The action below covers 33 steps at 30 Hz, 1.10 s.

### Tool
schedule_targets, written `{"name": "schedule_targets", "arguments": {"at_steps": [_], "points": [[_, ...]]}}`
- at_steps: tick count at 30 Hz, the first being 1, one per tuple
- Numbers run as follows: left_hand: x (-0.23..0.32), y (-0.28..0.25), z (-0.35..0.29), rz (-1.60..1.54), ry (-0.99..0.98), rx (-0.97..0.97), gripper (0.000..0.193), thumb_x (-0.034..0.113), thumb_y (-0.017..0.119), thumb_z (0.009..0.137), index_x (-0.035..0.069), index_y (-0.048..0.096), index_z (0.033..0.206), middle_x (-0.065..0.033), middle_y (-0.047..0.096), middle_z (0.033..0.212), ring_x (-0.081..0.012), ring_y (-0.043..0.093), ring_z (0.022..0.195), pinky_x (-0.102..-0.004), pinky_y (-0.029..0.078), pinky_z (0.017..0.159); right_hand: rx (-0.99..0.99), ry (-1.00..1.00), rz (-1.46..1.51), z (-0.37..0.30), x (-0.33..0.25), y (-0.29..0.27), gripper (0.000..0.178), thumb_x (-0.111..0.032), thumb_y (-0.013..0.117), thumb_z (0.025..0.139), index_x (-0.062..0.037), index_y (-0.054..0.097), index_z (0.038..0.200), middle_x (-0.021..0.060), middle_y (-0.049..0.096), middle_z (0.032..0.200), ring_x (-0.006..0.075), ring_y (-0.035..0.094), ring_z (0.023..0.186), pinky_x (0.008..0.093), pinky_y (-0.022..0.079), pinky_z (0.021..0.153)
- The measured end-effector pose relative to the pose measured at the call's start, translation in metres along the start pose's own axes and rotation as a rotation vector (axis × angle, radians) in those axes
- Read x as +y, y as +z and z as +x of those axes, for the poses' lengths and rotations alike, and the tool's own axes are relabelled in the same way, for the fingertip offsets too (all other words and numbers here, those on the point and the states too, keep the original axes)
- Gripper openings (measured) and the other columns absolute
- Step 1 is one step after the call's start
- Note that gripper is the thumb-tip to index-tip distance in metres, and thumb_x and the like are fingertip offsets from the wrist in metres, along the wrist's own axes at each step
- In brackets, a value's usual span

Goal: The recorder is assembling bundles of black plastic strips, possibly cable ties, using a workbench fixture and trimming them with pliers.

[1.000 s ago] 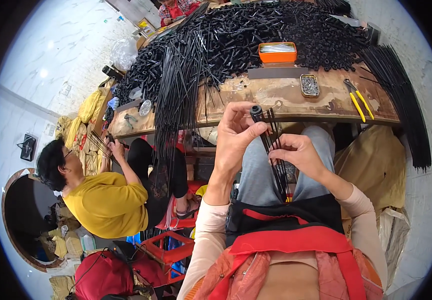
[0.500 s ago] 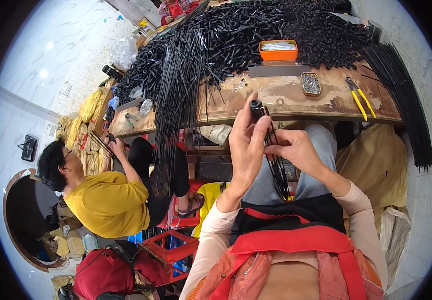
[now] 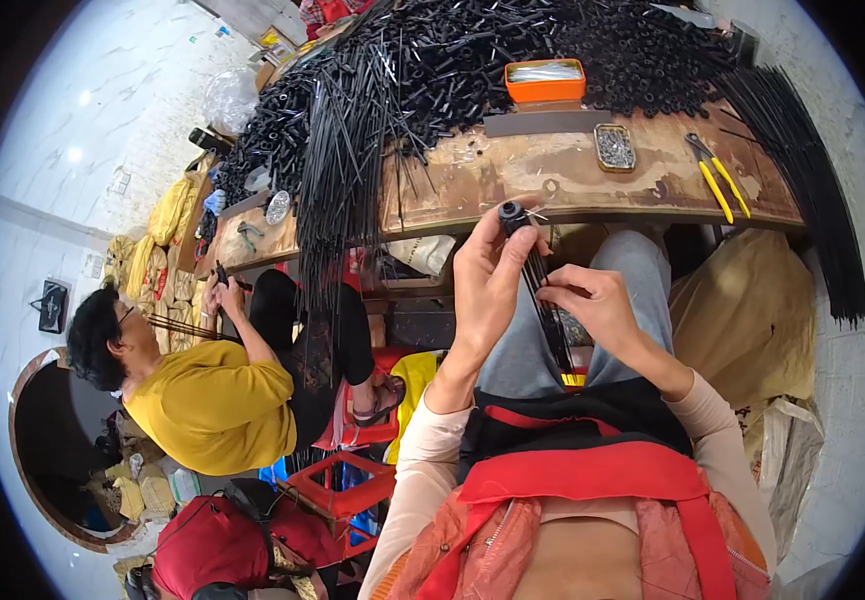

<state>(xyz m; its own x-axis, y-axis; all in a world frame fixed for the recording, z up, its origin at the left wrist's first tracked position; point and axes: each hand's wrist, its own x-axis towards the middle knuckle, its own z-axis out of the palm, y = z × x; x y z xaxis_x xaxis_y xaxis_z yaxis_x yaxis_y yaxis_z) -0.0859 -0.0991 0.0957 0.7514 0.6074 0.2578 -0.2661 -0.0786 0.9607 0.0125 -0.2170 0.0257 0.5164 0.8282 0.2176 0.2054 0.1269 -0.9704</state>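
My left hand (image 3: 485, 290) is closed around a black cylindrical fitting (image 3: 513, 212), its round end facing up above the thumb. Thin black rods (image 3: 556, 340) hang from below that grip toward my lap. A pale, thin piece (image 3: 538, 214) sticks out beside the fitting's top; its kind is too small to tell. My right hand (image 3: 603, 308) is lower and to the right, its thumb and fingertips pinched at the rods. How many rods it grips is hidden by the fingers. Both hands are in front of the table edge, over my lap.
On the wooden table (image 3: 453, 205) lie heaped black tubular parts (image 3: 443, 75), bundled black rods (image 3: 348, 160), an orange box (image 3: 545, 92) of white strips, a small tin (image 3: 615, 148) and yellow-handled pliers (image 3: 718, 180). A co-worker (image 3: 218, 400) in yellow sits at left, holding rods.
My view has shifted slightly. The pale piece now shows by the fitting's top, and my left fingers wrap closer round it. My right hand stays at the rods. The co-worker's rods have swung lower.
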Motion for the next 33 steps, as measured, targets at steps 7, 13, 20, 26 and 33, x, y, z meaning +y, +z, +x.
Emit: {"name": "schedule_targets", "arguments": {"at_steps": [7, 13, 20, 26, 33], "points": [[-0.01, 0.006, 0.003, 0.29, 0.091, 0.02, 0.035, 0.021, 0.046, 0.102, -0.006, 0.049, 0.125, -0.0029, 0.056, 0.082, -0.0108, 0.054, 0.075, -0.0239, 0.045, 0.073, -0.018, 0.008, -0.044, 0.003, 0.01, 0.001, 0.011, -0.01, 0.069, 0.083, -0.002, 0.068, 0.09, 0.0086, 0.064, 0.068, 0.0107, 0.06, 0.061, 0.0268, 0.047, 0.058], [-0.02, 0.023, 0.012, 0.292, 0.03, 0.079, 0.029, 0.015, 0.043, 0.102, -0.005, 0.05, 0.12, -0.003, 0.056, 0.078, -0.0104, 0.054, 0.074, -0.0242, 0.044, 0.073, 0.009, -0.005, -0.129, 0.001, 0.015, -0.007, 0.01, -0.011, 0.068, 0.085, -0.0011, 0.067, 0.087, 0.0122, 0.064, 0.07, 0.0216, 0.063, 0.062, 0.0323, 0.047, 0.058], [-0.005, -0.014, 0.021, 0.146, -0.039, -0.074, 0.017, 0.01, 0.049, 0.097, -0.002, 0.054, 0.109, -0.0138, 0.061, 0.105, -0.0183, 0.059, 0.096, -0.0286, 0.048, 0.081, 0.307, -0.47, -1.026, 0.02, 0.03, -0.128, 0.011, -0.011, 0.069, 0.079, -0.0045, 0.068, 0.087, 0.0104, 0.061, 0.088, 0.0297, 0.056, 0.089, 0.0387, 0.047, 0.079], [-0.051, 0.008, 0.019, -0.107, -0.364, -0.493, 0.017, 0.017, 0.054, 0.096, 0.001, 0.049, 0.094, -0.0108, 0.059, 0.079, -0.0152, 0.053, 0.069, -0.027, 0.044, 0.068, 0.559, -0.075, -1.511, 0.064, 0.089, -0.233, 0.047, -0.033, 0.068, 0.082, -0.0033, 0.056, 0.116, 0.0164, 0.052, 0.109, 0.0341, 0.048, 0.103, 0.0437, 0.038, 0.09], [-0.07, 0.024, 0.018, -0.098, -0.287, -0.235, 0.011, 0.012, 0.052, 0.096, 0.006, 0.047, 0.089, 0.0037, 0.043, 0.073, -0.0039, 0.04, 0.068, -0.0209, 0.034, 0.061, 0.431, 0.11, 0.16, 0.039, 0.05, -0.208, 0.027, -0.026, 0.056, 0.096, -0.0008, 0.056, 0.106, 0.0069, 0.058, 0.089, 0.0137, 0.055, 0.082, 0.0275, 0.044, 0.074]]}}
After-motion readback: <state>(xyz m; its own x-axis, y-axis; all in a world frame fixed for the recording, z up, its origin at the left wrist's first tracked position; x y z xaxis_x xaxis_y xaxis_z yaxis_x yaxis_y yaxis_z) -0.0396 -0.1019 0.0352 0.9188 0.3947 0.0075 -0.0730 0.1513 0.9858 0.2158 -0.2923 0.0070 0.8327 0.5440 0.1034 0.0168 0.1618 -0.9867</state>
